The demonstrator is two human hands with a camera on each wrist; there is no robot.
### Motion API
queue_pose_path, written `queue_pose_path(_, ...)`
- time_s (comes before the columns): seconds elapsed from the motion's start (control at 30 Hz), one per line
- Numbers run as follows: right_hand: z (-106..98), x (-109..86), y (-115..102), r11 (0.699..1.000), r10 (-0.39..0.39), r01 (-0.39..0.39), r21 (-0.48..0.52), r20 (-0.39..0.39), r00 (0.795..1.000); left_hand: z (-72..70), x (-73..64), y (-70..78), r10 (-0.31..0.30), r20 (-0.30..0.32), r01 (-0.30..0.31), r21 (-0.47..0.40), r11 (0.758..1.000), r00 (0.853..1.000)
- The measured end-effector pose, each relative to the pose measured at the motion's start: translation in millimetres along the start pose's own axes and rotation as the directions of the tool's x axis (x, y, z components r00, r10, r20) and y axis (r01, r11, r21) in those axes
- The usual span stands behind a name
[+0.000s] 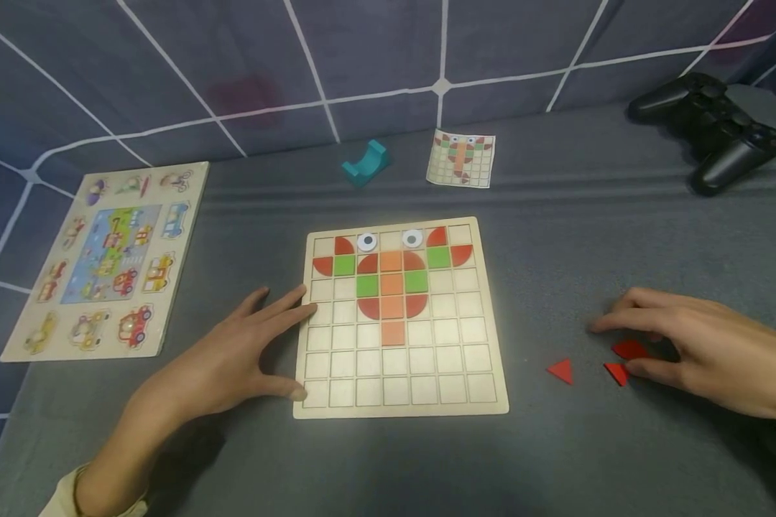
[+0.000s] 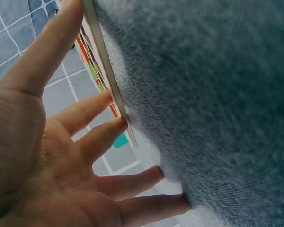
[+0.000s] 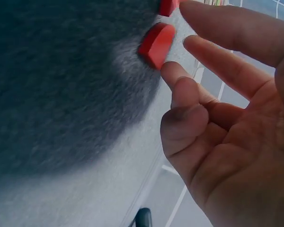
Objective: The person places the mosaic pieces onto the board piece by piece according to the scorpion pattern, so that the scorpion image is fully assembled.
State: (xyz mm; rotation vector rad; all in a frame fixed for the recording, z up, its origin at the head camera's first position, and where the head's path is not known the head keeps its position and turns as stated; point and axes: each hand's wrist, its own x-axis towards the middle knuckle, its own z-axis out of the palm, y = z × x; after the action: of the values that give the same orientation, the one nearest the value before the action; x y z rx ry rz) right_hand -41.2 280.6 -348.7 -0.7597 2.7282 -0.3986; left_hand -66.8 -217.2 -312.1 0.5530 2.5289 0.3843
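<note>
A square wooden grid board (image 1: 397, 411) lies in the middle, with red, green and orange pieces and two googly eyes in its upper cells. My left hand (image 1: 233, 355) rests at its left side, fingers spread, thumb and two fingertips touching the edge; the left wrist view shows this contact on the board's rim (image 2: 104, 59). Over to the right, my right hand (image 1: 705, 352) hovers low around loose red pieces. Its thumb touches a red triangle (image 1: 616, 373), while a rounded red piece (image 1: 630, 350) lies beneath the fingers. Another red triangle (image 1: 560, 370) lies nearer the board.
Behind the board are a small printed pattern card (image 1: 460, 159) and a teal curved block (image 1: 366, 164). A wooden picture puzzle (image 1: 184, 287) lies at left. A black game controller (image 1: 708, 129) sits at back right, before the tile-patterned cloth (image 1: 375, 57).
</note>
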Motion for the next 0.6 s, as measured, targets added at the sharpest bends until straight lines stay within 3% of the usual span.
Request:
queue_pose_path(0.17,5,-9.4,5,0.998,-0.055,0.051,-0.038,-0.112,0.992,0.1,0.2,0.7,-0.007,-0.001,0.007,0.000,1.000,1.000)
queue_pose_path(0.3,7,-11.4,7,0.998,-0.061,0.056,-0.035,-0.132,0.989,0.3,0.3,0.9,-0.013,-0.001,0.013,0.000,1.000,1.000)
queue_pose_path(0.47,9,-13.0,9,1.000,-0.015,0.014,-0.021,-0.095,0.995,0.4,0.4,1.3,-0.024,0.005,0.024,0.005,1.000,1.000)
queue_pose_path(0.6,11,-11.1,9,0.998,0.067,-0.067,-0.011,-0.010,0.998,0.4,0.4,1.8,-0.032,0.007,0.032,0.007,0.999,0.999)
